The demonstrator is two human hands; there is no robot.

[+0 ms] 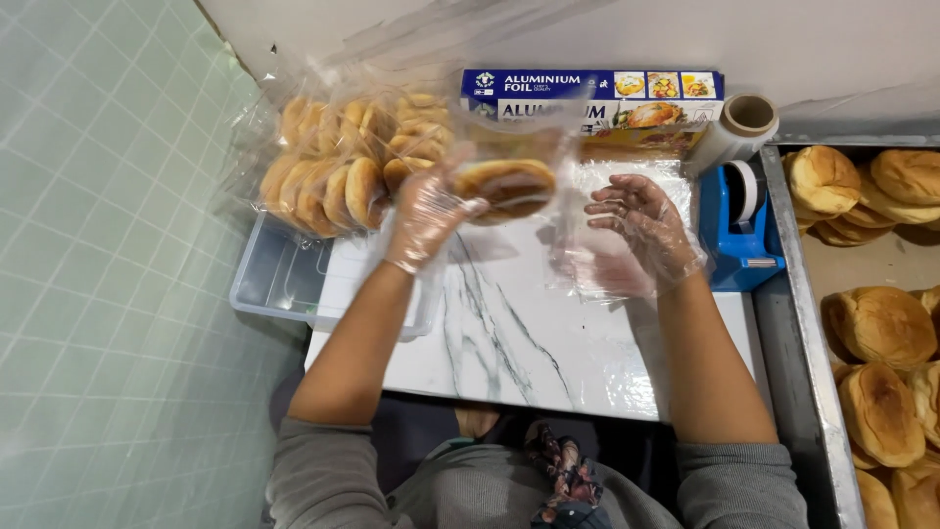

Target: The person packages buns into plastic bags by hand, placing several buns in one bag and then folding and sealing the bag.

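We observe the left hand (423,211), in a clear disposable glove, with its grip closed on a bagged bun (506,186) held above the marble-patterned tabletop (529,333). The right hand (641,223), likewise gloved, has fingers spread wide and rests on a stack of clear bags (607,264), holding nothing. Wrapped buns (343,162) are piled over a clear plastic bin (279,284) at left. A blue tape dispenser (739,220) stands just beside the right hand; unwrapped buns (881,323) fill a metal tray (798,323) at right.

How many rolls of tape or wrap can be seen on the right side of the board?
2: a cardboard-core wrap roll lying beside the foil box, and a tape roll in the blue dispenser. Others may be hidden.
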